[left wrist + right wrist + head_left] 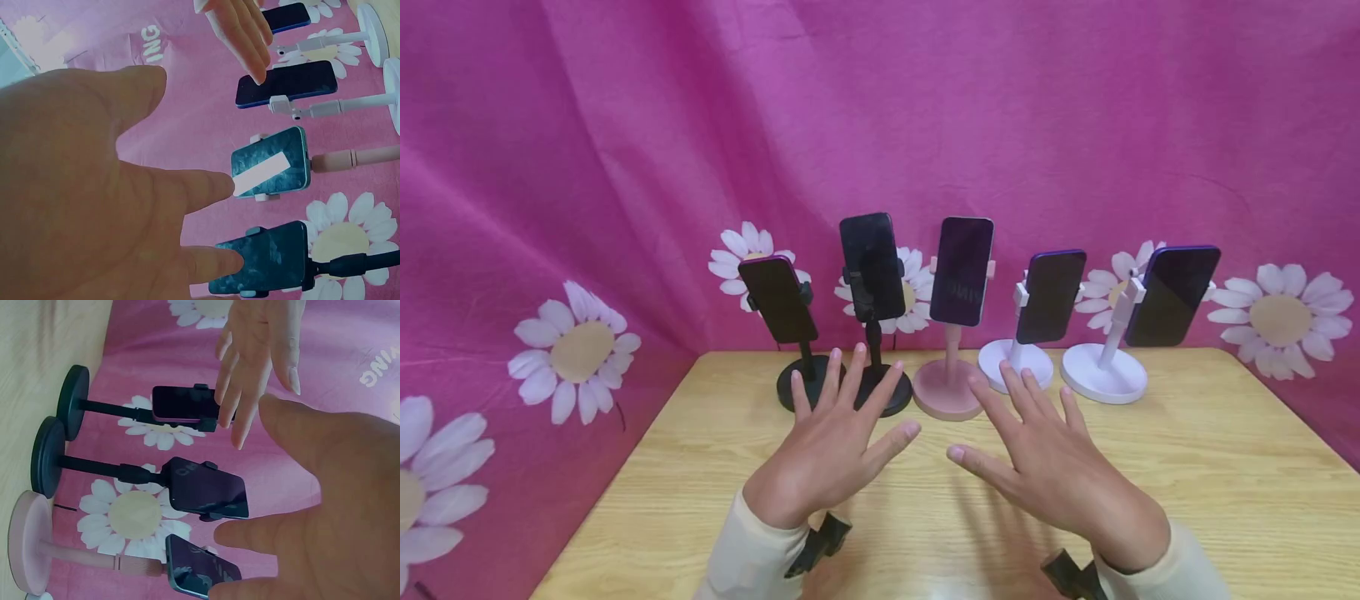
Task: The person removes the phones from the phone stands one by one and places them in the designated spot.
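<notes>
Smartphones (962, 271) in a row at the far side of a wooden table (700, 433)

Five slim, round-cornered slabs of dark, glossy glass stand tilted on holders, each gripped at its sides by a small clamp. At far left, a phone with a pinkish edge (777, 300) leans in a short black stand (807, 360); just beside it, a taller black stand (874, 336) carries the second phone (874, 265). A matte pink stand (952, 354), with a smooth stem on a thick disc, holds the middle phone, nearly upright. On the right, a white stand (1017, 348) and another white stand (1105, 382) hold two blue-edged phones (1051, 296), the rightmost turned at an angle. Both white bases look like shallow dishes with raised rims.

Nearer, the left hand (827, 458) is raised in front of the black stands, fingers and thumb straight and apart, gripping nothing. Its mate, the right hand (1067, 479), is spread likewise before the pink and white stands, its grip also loose of anything. Whether any fingertip meets a base, I cannot tell.

Cream sleeves (752, 550) end at the wrists, with a black wrist mount (820, 542) under each. Pale yellowish grain streaks the tabletop lengthwise. Behind hangs a magenta cloth (1000, 108), softly creased, printed with daisies (1281, 319) of white petals and tan centres; the left wrist view also shows pale lettering (152, 44) on it.
</notes>
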Motion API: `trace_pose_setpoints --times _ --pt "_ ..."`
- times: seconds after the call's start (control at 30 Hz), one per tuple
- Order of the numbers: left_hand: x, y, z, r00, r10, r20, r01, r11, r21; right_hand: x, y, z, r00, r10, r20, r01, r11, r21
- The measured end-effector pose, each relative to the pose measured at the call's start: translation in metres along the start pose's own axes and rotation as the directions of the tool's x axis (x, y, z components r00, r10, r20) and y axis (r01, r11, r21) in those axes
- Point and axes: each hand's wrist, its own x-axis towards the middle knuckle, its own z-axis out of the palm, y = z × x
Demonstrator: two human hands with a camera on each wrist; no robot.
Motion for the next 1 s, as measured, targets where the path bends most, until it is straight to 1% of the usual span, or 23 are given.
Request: trace_pose_setpoints --times 0.1,0.2,0.23,0.3,0.33,0.37,0.4,0.43,0.47,0.53,0.6,0.67,0.77,0.87,0.9,0.93,0.97,1.0 --pt "0.001 -0.004 -0.002 1.000 -0.007 -0.009 0.006 1.000 -0.010 0.004 0.000 0.002 1.000 -0.007 -0.005 0.007 1.000 0.019" --pt "0.002 -0.010 -0.006 0.999 -0.008 -0.042 0.006 0.999 -0.036 0.010 -0.001 0.005 1.000 -0.016 -0.013 0.017 0.999 0.052" --pt "0.001 -0.013 -0.007 0.998 -0.006 -0.063 0.003 0.999 -0.052 0.012 -0.001 0.006 1.000 -0.018 -0.014 0.019 0.998 0.067" --pt "0.001 -0.019 -0.011 0.991 0.007 -0.132 -0.020 0.995 -0.095 0.019 -0.003 0.010 0.999 -0.032 -0.024 0.034 0.994 0.101" --pt "0.001 -0.022 -0.013 0.984 0.012 -0.178 -0.034 0.992 -0.124 0.022 -0.004 0.012 0.999 -0.038 -0.030 0.041 0.992 0.115" --pt "0.002 -0.026 -0.015 0.973 0.018 -0.232 -0.054 0.987 -0.152 0.025 -0.006 0.014 0.999 -0.042 -0.034 0.046 0.991 0.129" --pt "0.003 -0.030 -0.017 0.956 0.021 -0.291 -0.078 0.980 -0.183 0.029 -0.007 0.016 0.998 -0.045 -0.039 0.050 0.988 0.144" --pt "0.004 -0.035 -0.019 0.936 0.024 -0.350 -0.106 0.971 -0.215 0.032 -0.009 0.017 0.998 -0.047 -0.045 0.053 0.986 0.158" --pt "0.006 -0.039 -0.021 0.913 0.022 -0.408 -0.131 0.962 -0.240 0.036 -0.011 0.019 0.998 -0.048 -0.047 0.056 0.984 0.168" --pt "0.009 -0.049 -0.023 0.863 -0.001 -0.506 -0.172 0.939 -0.296 0.044 -0.016 0.023 0.998 -0.046 -0.048 0.055 0.980 0.193" --pt "0.012 -0.059 -0.024 0.815 -0.035 -0.579 -0.204 0.917 -0.343 0.053 -0.021 0.028 0.998 -0.051 -0.042 0.059 0.973 0.224" --pt "0.015 -0.067 -0.025 0.770 -0.080 -0.633 -0.226 0.894 -0.387 0.062 -0.027 0.034 0.996 -0.073 -0.043 0.082 0.964 0.255" --pt "0.019 -0.078 -0.026 0.705 -0.164 -0.690 -0.233 0.865 -0.444 0.075 -0.038 0.043 0.992 -0.108 -0.058 0.121 0.940 0.320" --pt "0.023 -0.089 -0.027 0.649 -0.268 -0.711 -0.208 0.837 -0.506 0.088 -0.050 0.052 0.990 -0.125 -0.068 0.142 0.902 0.407" --pt "0.025 -0.093 -0.027 0.636 -0.305 -0.709 -0.197 0.824 -0.532 0.092 -0.054 0.055 0.990 -0.126 -0.068 0.143 0.888 0.438" --pt "0.028 -0.097 -0.027 0.627 -0.344 -0.699 -0.187 0.804 -0.564 0.097 -0.058 0.058 0.989 -0.130 -0.068 0.147 0.873 0.465" --pt "0.030 -0.100 -0.027 0.620 -0.379 -0.687 -0.179 0.784 -0.594 0.101 -0.062 0.061 0.988 -0.135 -0.072 0.153 0.861 0.486" --pt "0.032 -0.104 -0.027 0.618 -0.410 -0.671 -0.175 0.760 -0.625 0.106 -0.065 0.064 0.987 -0.140 -0.074 0.158 0.850 0.503"
